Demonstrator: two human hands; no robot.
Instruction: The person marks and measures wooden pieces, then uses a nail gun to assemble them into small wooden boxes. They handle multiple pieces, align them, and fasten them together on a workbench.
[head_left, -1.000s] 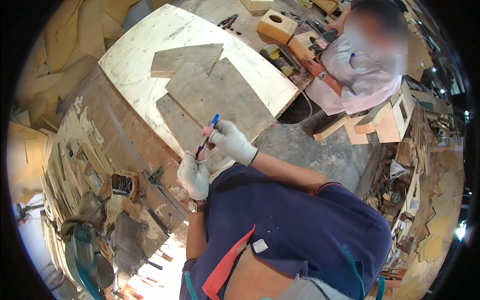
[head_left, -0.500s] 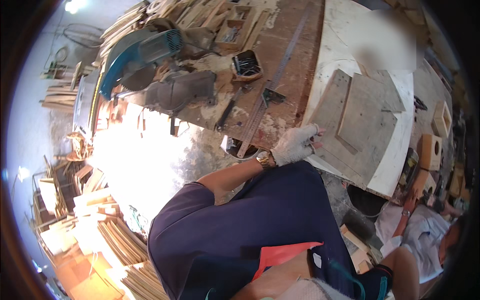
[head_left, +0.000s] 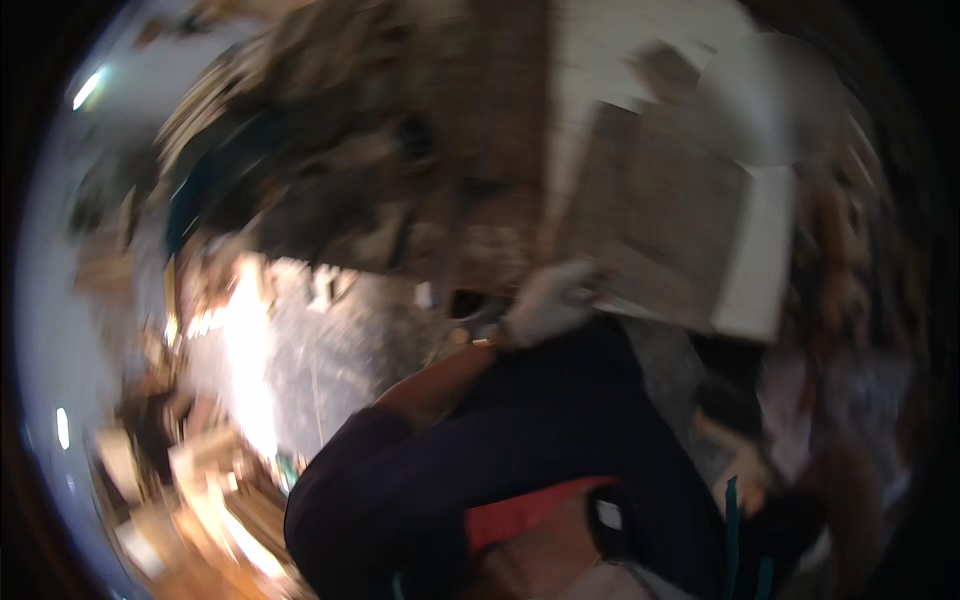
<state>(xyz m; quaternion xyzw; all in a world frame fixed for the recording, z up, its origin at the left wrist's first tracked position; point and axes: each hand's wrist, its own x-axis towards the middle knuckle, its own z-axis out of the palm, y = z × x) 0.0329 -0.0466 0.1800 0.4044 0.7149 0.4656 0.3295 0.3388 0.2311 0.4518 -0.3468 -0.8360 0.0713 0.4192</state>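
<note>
My left hand [head_left: 548,303], in a pale knit glove with bare fingertips, is beside the near left corner of a flat grey-brown wooden panel [head_left: 670,215]. Motion smears its fingers, so I cannot tell whether they touch the panel or are curled. The panel lies on a larger white sheet [head_left: 755,285] on the bench. My right arm is bent at the lower right, and a pale patch at the bottom edge looks like my gloved right hand [head_left: 635,583]. The fingers of that hand are hidden.
The brown bench [head_left: 505,120] runs away at the left of the white sheet. A dark, blurred power saw [head_left: 225,170] stands at the far left. Stacked wood [head_left: 215,490] lies at the lower left. Another person in pale clothing [head_left: 840,400] is at the right.
The whole view has swung and blurred, with the bench and panel shifted left in the picture. My left hand stays by the panel's near corner.
</note>
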